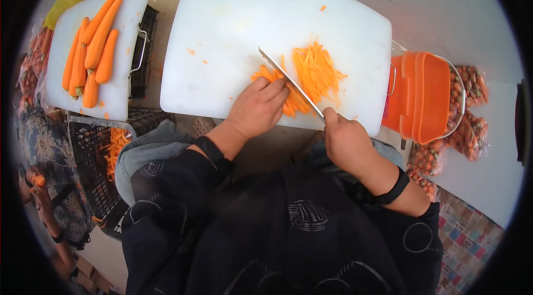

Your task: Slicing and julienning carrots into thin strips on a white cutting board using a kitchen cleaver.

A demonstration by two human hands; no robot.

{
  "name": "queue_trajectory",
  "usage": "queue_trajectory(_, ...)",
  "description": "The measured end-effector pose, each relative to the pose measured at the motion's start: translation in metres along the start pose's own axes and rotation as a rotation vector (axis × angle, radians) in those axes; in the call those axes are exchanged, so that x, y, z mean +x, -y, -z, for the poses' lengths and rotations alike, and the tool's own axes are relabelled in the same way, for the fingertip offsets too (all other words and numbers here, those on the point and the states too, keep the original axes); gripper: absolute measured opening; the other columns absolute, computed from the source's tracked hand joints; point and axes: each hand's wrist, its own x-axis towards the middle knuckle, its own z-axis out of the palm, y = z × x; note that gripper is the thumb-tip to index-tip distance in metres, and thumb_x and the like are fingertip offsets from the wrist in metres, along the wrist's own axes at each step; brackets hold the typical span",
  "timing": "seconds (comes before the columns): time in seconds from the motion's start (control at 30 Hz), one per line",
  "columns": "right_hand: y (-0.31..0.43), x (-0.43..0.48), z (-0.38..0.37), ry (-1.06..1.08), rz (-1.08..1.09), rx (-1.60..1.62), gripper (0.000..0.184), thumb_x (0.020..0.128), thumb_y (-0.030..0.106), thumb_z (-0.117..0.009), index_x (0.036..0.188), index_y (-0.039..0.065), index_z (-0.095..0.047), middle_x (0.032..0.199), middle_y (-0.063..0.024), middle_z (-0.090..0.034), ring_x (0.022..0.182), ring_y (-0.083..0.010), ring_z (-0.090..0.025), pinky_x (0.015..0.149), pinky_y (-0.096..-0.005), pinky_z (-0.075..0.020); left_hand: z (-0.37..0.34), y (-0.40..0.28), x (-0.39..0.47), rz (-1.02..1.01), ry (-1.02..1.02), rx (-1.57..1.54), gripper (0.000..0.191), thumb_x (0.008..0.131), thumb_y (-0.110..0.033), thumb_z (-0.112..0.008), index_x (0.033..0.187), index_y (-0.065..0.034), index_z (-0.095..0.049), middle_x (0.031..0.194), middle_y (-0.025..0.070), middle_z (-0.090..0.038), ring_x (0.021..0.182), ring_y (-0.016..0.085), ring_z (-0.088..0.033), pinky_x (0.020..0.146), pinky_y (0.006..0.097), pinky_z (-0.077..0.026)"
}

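Note:
My right hand is closed around the handle of a kitchen knife, whose blade slants up and to the left over the large white cutting board. Under and beside the blade lie carrot slices and strips. My left hand presses on these pieces with curled fingertips, close to the blade's left side. Right of the knife is a loose pile of carrot shreds. A few small carrot scraps are scattered over the board.
Several peeled carrots lie on a second white board at the left. Below it, a black plastic crate holds orange peelings. An orange bucket and bags of carrots stand at the right. Another person's hand is at the far left.

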Motion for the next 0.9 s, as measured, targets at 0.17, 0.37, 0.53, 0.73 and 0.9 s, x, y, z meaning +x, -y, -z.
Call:
queue_trajectory(0.17,-0.004,0.021,-0.028,-0.117,0.02,0.064,0.025,0.076,-0.001,-0.055,0.099,-0.002,-0.045,0.076,-0.0212,-0.062,0.064,-0.0389,-0.064,0.058,-0.0453,-0.0521,-0.001,0.0,0.002,-0.009,0.006,-0.004,0.039,0.07,-0.004,-0.066,0.109,-0.0006,-0.066,0.115,0.0095,-0.062,0.089,0.026,-0.054,0.083,0.0335,-0.049)
queue_trajectory(0.37,-0.001,0.025,-0.028,-0.244,-0.037,0.203,0.02,0.079,-0.001,-0.053,0.097,-0.002,-0.045,0.073,-0.0211,-0.062,0.064,-0.0402,-0.063,0.058,-0.0469,-0.0514,0.0,0.001,0.001,-0.014,-0.001,0.01,0.035,0.071,-0.004,-0.067,0.106,-0.0013,-0.067,0.113,0.0092,-0.062,0.089,0.026,-0.055,0.082,0.0329,-0.05)
queue_trajectory(0.53,-0.002,0.013,-0.014,-0.105,-0.018,0.136,0.025,0.082,0.002,-0.057,0.103,-0.003,-0.045,0.073,-0.0249,-0.063,0.065,-0.0433,-0.062,0.061,-0.0499,-0.0506,-0.001,0.002,0.001,-0.016,-0.001,0.012,0.034,0.071,-0.004,-0.067,0.106,-0.0019,-0.067,0.112,0.0084,-0.063,0.088,0.025,-0.055,0.082,0.0325,-0.05)
queue_trajectory(0.73,-0.003,0.014,-0.007,-0.019,0.006,0.061,0.022,0.076,-0.001,-0.055,0.095,-0.003,-0.045,0.072,-0.0226,-0.062,0.063,-0.0405,-0.063,0.06,-0.0469,-0.0519,-0.001,0.001,0.0,-0.012,-0.018,-0.006,0.036,0.07,-0.004,-0.066,0.106,-0.0009,-0.067,0.113,0.0085,-0.063,0.089,0.025,-0.055,0.082,0.0323,-0.05)
queue_trajectory(0.9,-0.002,0.032,-0.025,-0.086,0.003,0.109,0.022,0.082,0.001,-0.056,0.1,-0.005,-0.045,0.071,-0.0256,-0.062,0.066,-0.0441,-0.062,0.061,-0.0497,-0.0504,-0.002,0.001,0.001,-0.021,-0.012,-0.005,0.037,0.069,-0.004,-0.066,0.106,-0.0006,-0.067,0.113,0.0084,-0.063,0.088,0.025,-0.054,0.082,0.0324,-0.05)
